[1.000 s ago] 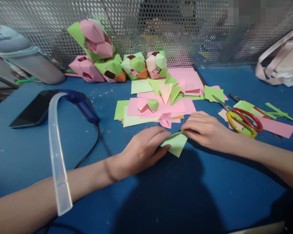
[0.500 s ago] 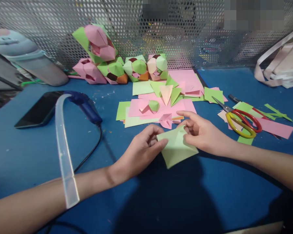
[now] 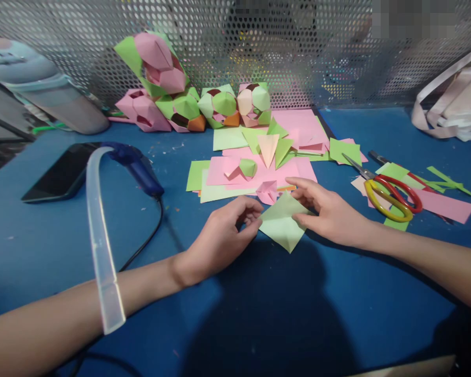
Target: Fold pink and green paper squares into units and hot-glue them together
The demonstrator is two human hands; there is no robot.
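Right hand (image 3: 332, 213): thumb over right corner of light-green paper (image 3: 282, 225); can't tell if pinched. Paper lies just left of that thumb, diamond-wise, no clear long axis. Left hand (image 3: 222, 236) loosely open by opposite corner, contact unclear; right nearer.

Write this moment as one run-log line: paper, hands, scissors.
pale green paper: creased | left hand: by its left corner, contact unclear | right hand: over its right side | scissors: lying over paper scraps

Pale green paper (image 3: 283, 224) between left hand (image 3: 223, 233) and right hand (image 3: 332, 214); scissors (image 3: 366, 174) on scraps (image 3: 445, 204).
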